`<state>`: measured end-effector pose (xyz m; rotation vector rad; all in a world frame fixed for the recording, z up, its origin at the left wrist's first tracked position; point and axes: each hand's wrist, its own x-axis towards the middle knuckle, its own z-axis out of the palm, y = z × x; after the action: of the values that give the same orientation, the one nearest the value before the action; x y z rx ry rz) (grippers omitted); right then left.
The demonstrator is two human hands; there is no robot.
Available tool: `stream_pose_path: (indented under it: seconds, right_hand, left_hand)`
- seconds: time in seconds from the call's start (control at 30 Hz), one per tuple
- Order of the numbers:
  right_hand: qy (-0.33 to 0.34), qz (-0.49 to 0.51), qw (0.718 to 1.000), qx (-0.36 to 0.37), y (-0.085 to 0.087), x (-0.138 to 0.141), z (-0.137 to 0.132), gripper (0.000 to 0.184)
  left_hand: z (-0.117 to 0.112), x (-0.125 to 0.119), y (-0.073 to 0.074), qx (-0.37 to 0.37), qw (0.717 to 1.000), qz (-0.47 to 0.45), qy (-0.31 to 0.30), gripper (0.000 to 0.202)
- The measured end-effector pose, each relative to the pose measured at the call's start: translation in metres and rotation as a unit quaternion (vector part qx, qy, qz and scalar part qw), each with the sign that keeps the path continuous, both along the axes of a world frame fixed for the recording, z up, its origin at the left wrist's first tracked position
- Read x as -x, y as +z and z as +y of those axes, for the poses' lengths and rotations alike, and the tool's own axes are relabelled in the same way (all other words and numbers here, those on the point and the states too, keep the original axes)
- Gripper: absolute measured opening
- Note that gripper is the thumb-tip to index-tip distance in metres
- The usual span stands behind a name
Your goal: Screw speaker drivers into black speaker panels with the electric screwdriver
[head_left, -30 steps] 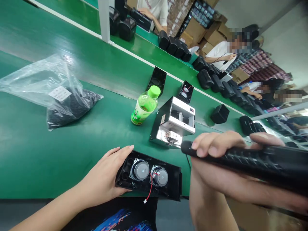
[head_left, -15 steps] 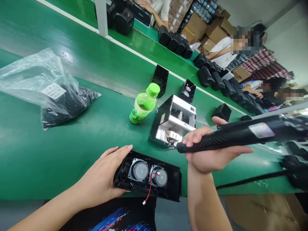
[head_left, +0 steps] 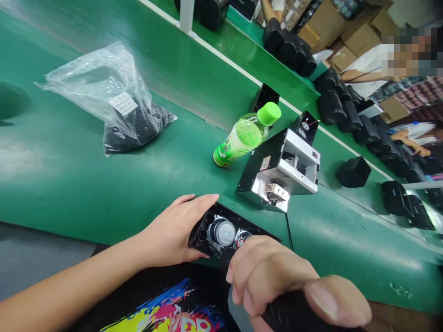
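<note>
My left hand (head_left: 171, 233) is wrapped around the left end of a black speaker housing (head_left: 254, 222), which lies at the table's near edge with its inside facing up. Two round speaker drivers (head_left: 225, 233) sit in it; the right one is partly covered by my right hand. Close to the camera, my right hand (head_left: 277, 272) grips a black electric screwdriver (head_left: 292, 311). Its front end points down at the housing near the left driver, and the tip cannot be made out. Just beyond the housing stands a black and silver screw feeder machine (head_left: 277, 170).
A green-capped bottle (head_left: 242, 136) stands beside the machine. To the left lies a clear bag (head_left: 134, 115) of small black parts on the green table (head_left: 69, 184). More black housings (head_left: 355, 171) stand behind. Across the line, other people work beside rows of black speakers (head_left: 330, 107).
My right hand has brought the electric screwdriver from beside the machine down and left over the housing. My left hand keeps its hold on the housing. The view has shifted left.
</note>
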<state>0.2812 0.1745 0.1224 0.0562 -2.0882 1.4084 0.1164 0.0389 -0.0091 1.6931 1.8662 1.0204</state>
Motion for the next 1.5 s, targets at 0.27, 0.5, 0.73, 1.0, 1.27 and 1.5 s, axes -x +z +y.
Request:
stream_pose_path:
  seconds: [0.27, 0.5, 0.73, 1.0, 1.27, 1.5]
  right_hand:
    - [-0.075, 0.094, 0.985, 0.125, -0.022, 0.008, -0.014, 0.028]
    - [-0.066, 0.009, 0.987, 0.148, -0.014, 0.004, -0.013, 0.025]
    - [-0.032, 0.009, 0.992, 0.119, -0.020, 0.007, -0.014, 0.034]
    - [-0.040, 0.015, 0.993, 0.111, -0.030, 0.006, -0.022, 0.031]
    - [-0.024, 0.129, 0.986, 0.107, -0.050, 0.015, -0.023, 0.053]
    - [-0.023, 0.023, 0.996, 0.083, -0.039, 0.006, -0.021, 0.033]
  left_hand:
    - [0.001, 0.000, -0.001, -0.023, 0.999, -0.023, -0.006, 0.138]
    - [0.000, 0.000, 0.000, -0.027, 0.999, -0.033, -0.007, 0.137]
    - [0.000, 0.000, -0.001, -0.027, 0.999, -0.037, -0.009, 0.138]
    - [0.001, 0.000, 0.002, -0.019, 0.999, -0.037, -0.011, 0.144]
    - [0.000, 0.001, 0.002, -0.022, 1.000, -0.018, -0.007, 0.145]
    - [0.000, 0.000, 0.000, -0.027, 0.999, -0.034, -0.004, 0.142]
